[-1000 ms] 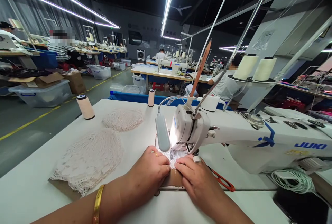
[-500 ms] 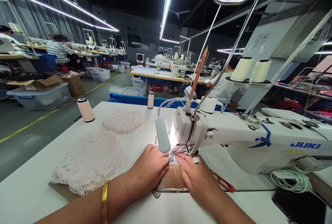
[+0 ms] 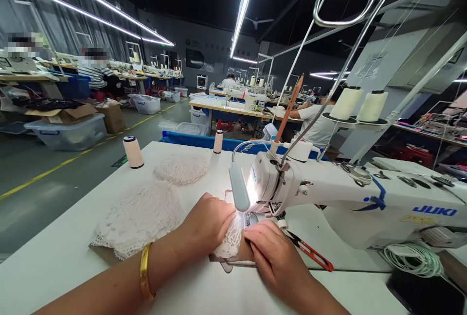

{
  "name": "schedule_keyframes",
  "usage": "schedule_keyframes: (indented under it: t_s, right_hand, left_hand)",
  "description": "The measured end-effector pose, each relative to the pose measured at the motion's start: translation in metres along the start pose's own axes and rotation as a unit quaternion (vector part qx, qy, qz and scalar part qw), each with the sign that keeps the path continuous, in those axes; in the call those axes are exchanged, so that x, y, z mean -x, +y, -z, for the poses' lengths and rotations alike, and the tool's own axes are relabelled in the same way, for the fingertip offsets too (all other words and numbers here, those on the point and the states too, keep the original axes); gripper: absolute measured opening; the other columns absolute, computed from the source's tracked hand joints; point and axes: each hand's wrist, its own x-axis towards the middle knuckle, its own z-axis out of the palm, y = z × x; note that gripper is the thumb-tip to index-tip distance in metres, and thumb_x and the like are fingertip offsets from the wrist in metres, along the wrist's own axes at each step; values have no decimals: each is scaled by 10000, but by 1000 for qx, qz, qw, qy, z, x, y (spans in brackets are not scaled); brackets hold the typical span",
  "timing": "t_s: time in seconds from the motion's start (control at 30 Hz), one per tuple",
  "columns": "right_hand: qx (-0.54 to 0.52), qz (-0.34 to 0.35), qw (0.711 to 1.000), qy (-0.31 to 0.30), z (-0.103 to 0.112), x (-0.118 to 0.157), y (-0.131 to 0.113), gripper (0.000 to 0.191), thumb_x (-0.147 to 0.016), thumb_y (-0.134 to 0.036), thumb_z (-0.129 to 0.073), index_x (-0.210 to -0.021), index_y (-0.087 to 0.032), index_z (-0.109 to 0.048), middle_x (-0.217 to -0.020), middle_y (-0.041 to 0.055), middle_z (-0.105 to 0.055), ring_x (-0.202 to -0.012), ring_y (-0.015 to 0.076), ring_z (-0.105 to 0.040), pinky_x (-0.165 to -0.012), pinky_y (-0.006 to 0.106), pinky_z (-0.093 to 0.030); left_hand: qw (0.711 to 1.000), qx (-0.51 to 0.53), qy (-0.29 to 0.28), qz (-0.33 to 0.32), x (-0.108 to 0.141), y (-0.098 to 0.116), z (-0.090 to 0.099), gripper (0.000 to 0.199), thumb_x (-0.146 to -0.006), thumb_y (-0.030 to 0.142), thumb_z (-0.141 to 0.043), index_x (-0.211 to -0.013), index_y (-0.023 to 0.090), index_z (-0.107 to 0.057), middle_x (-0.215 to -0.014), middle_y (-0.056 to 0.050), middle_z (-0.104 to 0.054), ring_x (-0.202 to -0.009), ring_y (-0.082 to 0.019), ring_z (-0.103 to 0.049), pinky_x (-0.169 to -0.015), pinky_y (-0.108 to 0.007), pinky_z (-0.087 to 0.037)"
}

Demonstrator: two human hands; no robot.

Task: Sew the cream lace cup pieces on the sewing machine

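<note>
Under the lit needle area of a white sewing machine [image 3: 314, 179] lies a piece of white lace [image 3: 232, 238] over a brown piece [image 3: 246, 251]. My left hand [image 3: 209, 222] is closed at the lace's left side, its fingertips hidden behind the hand and lamp. My right hand [image 3: 270, 249] pinches the brown piece's right edge, just in front of the presser foot. Left of my hands are a large stack of lace [image 3: 140, 218] and a smaller one [image 3: 182, 168]. Red-handled thread snips [image 3: 315, 255] lie right of my right hand.
Two thread cones [image 3: 133, 152] [image 3: 218, 142] stand at the table's far side. A small lamp [image 3: 239, 188] hangs beside the machine head. Coiled pale cable [image 3: 414, 256] lies at the right. Other people sit at machines farther back.
White lace now shows over the brown piece between my hands. My right hand has drawn back slightly from the presser foot. The view has shifted, moving the scene rightward.
</note>
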Motion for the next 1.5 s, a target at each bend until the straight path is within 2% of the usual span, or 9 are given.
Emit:
schedule_keyframes:
  t_s: [0.1, 0.17, 0.37, 0.53, 0.67, 0.8, 1.03, 1.2, 1.5]
  right_hand:
    - [-46, 4, 999, -21, -3, -5, -12, 398, -1056, -70, -502, -1399, -261, -571, -1277, 85, -740, -1147, 258, -668, -964, 414, -564]
    - [-56, 4, 998, -42, -5, -7, -18, 372, -1057, -103, -522, -1386, -270, -570, -1194, 60, -758, -1088, 258, -672, -901, 402, -539]
    - [-48, 15, 998, -39, -11, -5, -24, 270, -1013, -94, -513, -1153, -284, -643, -991, 9, -716, -883, 218, -614, -763, 348, -418]
    - [-69, -46, 995, -62, -3, -4, -21, 222, -925, -57, -493, -924, -258, -587, -894, -14, -642, -860, 197, -580, -766, 323, -409]
    - [-116, -125, 984, -56, 5, -5, -16, 170, -981, -130, -456, -879, -248, -525, -842, -11, -613, -808, 190, -558, -738, 307, -428]
    - [-148, -183, 970, -60, 6, -4, -12, 203, -1040, -272, -508, -839, -248, -522, -837, -10, -598, -798, 190, -558, -730, 303, -433]
    - [-158, -256, 953, -24, -4, 2, -8, 42, -999, -270, -546, -968, -257, -572, -907, 9, -647, -852, 209, -598, -763, 320, -452]
    - [-209, -316, 925, -24, 0, -1, -9, 171, -1014, -403, -570, -1065, -246, -612, -976, 39, -662, -906, 231, -613, -784, 338, -484]
    - [-208, -309, 928, -6, -1, -4, -10, 136, -998, -363, -565, -976, -240, -617, -853, 12, -631, -804, 207, -594, -724, 316, -455]
  left_hand:
    - [998, 53, -22, -26, 0, -5, 7, 183, -1008, 129, -508, -877, 208, -608, -904, -40, -698, -858, -244, -640, -770, -361, -440]
    - [995, 78, -65, -20, 1, -4, 11, 98, -966, 128, -579, -960, 215, -625, -1013, -42, -709, -946, -246, -654, -785, -335, -461]
    - [976, 43, -173, 122, 1, 9, 17, 153, -854, 117, -612, -787, 227, -531, -757, 6, -626, -696, -214, -583, -596, -309, -322]
    - [982, 83, -119, 122, -3, 16, 12, 204, -700, 57, -568, -731, 220, -450, -774, 16, -591, -786, -215, -573, -718, -317, -386]
    - [929, 259, -164, 205, -6, 17, 11, 191, -702, 131, -529, -812, 251, -430, -666, 74, -476, -621, -169, -485, -564, -272, -326]
    - [892, 344, -173, 235, -7, 21, 11, 160, -780, 280, -595, -930, 238, -557, -757, 57, -585, -719, -192, -576, -620, -272, -402]
    - [889, 371, -138, 228, -4, 26, 0, 229, -866, 412, -583, -766, 209, -619, -764, 20, -625, -782, -207, -588, -693, -290, -414]
    - [889, 380, -120, 227, -3, 29, -6, 280, -883, 443, -571, -766, 200, -647, -737, 26, -585, -753, -189, -534, -683, -287, -387]
    - [889, 396, -98, 207, -1, 30, -15, 327, -922, 479, -593, -815, 200, -727, -780, 9, -701, -762, -196, -584, -703, -284, -419]
